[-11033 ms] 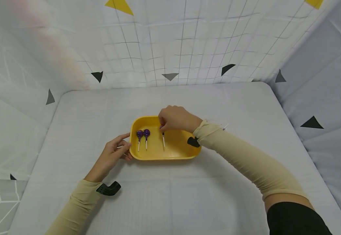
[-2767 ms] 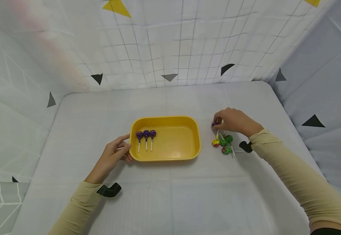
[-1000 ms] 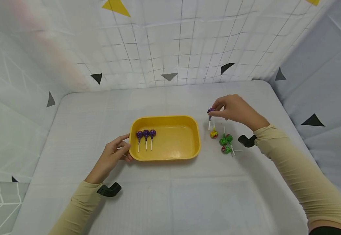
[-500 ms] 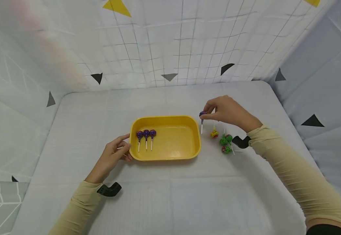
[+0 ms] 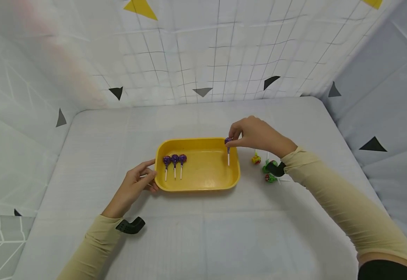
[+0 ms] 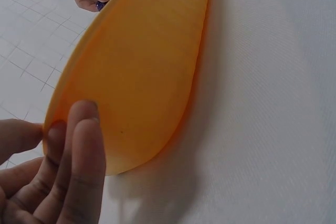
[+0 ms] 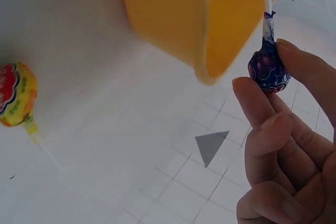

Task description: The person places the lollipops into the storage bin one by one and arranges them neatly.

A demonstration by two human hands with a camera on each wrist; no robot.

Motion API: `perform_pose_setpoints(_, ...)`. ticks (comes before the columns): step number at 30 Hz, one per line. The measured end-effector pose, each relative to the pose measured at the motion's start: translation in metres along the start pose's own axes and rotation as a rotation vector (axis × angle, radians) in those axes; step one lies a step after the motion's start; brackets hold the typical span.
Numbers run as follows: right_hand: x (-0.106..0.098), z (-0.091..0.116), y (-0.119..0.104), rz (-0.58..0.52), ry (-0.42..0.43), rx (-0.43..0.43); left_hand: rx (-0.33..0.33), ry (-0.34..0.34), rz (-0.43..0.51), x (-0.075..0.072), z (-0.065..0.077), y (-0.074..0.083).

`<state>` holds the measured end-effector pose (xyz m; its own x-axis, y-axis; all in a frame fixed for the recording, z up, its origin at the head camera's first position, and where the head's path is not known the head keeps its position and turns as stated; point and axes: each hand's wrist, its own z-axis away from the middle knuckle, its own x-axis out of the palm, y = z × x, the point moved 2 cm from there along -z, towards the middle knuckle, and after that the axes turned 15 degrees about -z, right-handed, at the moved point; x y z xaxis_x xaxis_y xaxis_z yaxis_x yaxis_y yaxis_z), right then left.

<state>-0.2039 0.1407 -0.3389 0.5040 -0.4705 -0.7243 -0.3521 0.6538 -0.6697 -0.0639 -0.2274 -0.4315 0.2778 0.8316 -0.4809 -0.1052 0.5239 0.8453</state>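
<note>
Since half a second ago, the right hand (image 5: 257,134) has moved toward nine o'clock, bringing the pinched purple lollipop (image 7: 269,71) over the yellow tray (image 5: 207,173)'s two-o'clock corner. Nearest, the left hand (image 5: 135,182), fingers loosely spread, touches the tray's nine-o'clock end. Inside, toward nine, three purple lollipops (image 5: 174,159) lie side by side, sticks toward six. Outside at three o'clock lie partly hidden green lollipops (image 5: 269,178), a yellow lollipop (image 5: 256,159) just beyond. A gridded wall (image 5: 203,58) rises at twelve.

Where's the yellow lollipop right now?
In the head view, the yellow lollipop lies on the table, right of the yellow tray and left of the green lollipops.
</note>
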Motion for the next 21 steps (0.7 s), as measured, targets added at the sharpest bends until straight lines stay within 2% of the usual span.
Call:
perform_pose_setpoints(7,0.010,-0.010,-0.015,0.046,-0.041,-0.028,0.002,0.003,0.006,0.001,0.000,-0.001)
perform_pose_setpoints(21,0.026,-0.025,-0.028,0.072,-0.090,-0.041,0.008,0.003,0.018,0.003,0.002,-0.001)
